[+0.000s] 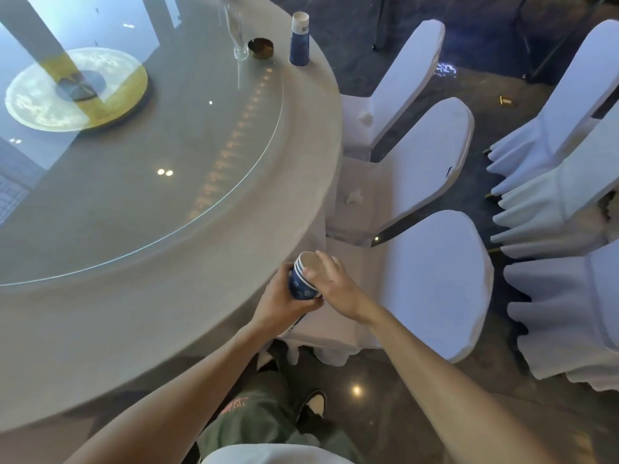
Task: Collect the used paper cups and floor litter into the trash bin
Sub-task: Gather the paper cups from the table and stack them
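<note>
left hand (279,298) has a full grip round the nested blue cups (304,282) just off the desk (301,182) edge, right hand (330,283) fingers loosely over the rim. i'd press them down square so the stack seats snug, then grab the stacked cups (299,40) further round; no bin in view.

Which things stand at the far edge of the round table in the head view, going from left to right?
Clear tall drinking glass → round brass-coloured ashtray → stack of blue paper cups with white rims.
</note>
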Motion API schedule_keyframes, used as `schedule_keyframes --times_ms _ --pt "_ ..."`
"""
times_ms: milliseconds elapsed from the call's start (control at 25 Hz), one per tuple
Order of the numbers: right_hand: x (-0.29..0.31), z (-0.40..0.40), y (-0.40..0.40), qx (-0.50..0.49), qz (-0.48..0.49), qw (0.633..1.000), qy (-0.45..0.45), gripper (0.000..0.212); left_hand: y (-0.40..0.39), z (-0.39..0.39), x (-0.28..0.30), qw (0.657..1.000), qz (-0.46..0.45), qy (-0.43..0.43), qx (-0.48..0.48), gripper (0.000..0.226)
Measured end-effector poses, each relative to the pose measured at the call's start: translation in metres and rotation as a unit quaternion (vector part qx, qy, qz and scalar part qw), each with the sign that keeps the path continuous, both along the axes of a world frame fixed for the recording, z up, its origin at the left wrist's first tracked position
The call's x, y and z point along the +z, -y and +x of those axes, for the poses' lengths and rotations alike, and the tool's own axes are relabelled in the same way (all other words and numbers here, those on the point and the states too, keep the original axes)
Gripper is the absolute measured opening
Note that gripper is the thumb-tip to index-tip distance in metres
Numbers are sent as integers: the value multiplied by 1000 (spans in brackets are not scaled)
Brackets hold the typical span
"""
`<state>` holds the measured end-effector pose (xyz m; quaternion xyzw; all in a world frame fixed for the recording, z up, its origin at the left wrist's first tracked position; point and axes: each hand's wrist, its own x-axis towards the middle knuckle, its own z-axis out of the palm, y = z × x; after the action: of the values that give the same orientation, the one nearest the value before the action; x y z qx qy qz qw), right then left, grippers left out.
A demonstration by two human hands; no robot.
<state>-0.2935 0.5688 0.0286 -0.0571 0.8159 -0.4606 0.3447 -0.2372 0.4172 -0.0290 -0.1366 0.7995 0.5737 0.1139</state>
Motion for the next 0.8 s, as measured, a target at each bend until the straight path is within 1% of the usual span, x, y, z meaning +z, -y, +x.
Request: schedule_keyframes --times_ms 120,280,360,480,560,640,720,800 --pt "-18 -10 -6 18 43 999 -6 84 -8 1 -15 1000 0 29 10 77" --pt "-41 -27 -17 27 115 993 21 88 -17 -12 -44 998 -1 64 0 76" --pt "-60 -39 -27 20 122 991 45 85 -28 -20 -56 996 -7 85 -7 75" --pt "-85 -68 -38 35 107 989 99 71 -36 -32 -78 993 -6 115 14 76" --pt "-98 -85 -43 -2 117 989 87 74 -34 -34 -85 992 -18 125 31 77" --pt "-126 -108 -48 -26 158 986 53 75 -32 -41 -97 989 -32 133 52 79" --pt "-160 -127 -56 -10 210 977 26 83 -29 -47 -111 988 -40 134 72 80" --pt "-212 -145 -61 38 252 967 0 94 -28 -57 -138 985 -46 130 102 79"
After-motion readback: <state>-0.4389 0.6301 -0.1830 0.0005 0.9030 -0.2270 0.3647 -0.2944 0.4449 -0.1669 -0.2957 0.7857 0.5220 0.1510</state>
